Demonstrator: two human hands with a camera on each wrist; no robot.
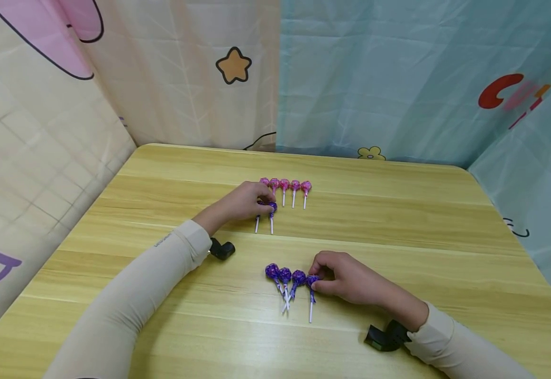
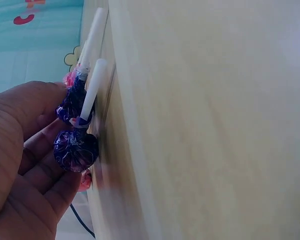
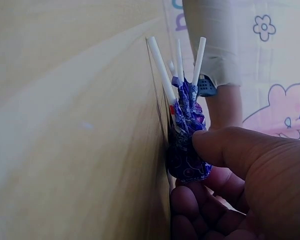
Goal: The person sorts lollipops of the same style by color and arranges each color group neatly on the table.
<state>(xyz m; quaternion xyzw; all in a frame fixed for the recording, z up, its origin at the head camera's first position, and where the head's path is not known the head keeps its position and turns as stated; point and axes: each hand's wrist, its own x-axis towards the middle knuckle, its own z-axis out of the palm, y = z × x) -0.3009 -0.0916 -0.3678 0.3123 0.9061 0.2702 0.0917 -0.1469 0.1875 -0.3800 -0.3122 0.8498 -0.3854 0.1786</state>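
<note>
My left hand (image 1: 247,201) is at the middle of the table, pinching a purple-wrapped lollipop (image 2: 70,106) by its head between thumb and fingers. Beside it lies a second purple lollipop (image 2: 76,151), its head partly covered by the hand in the head view. Nearer the front, my right hand (image 1: 346,277) pinches another purple lollipop (image 1: 312,302) at its head, the white stick pointing toward me. Just left of it are three more purple lollipops (image 1: 285,275), two with crossing sticks. In the right wrist view their sticks overlap behind the held lollipop (image 3: 187,165).
A row of several pink lollipops (image 1: 295,185) lies behind my left hand, sticks toward me. The wooden table (image 1: 422,221) ends at printed curtains (image 1: 375,79) at the back and sides. Black wrist devices (image 1: 388,337) sit close to the tabletop.
</note>
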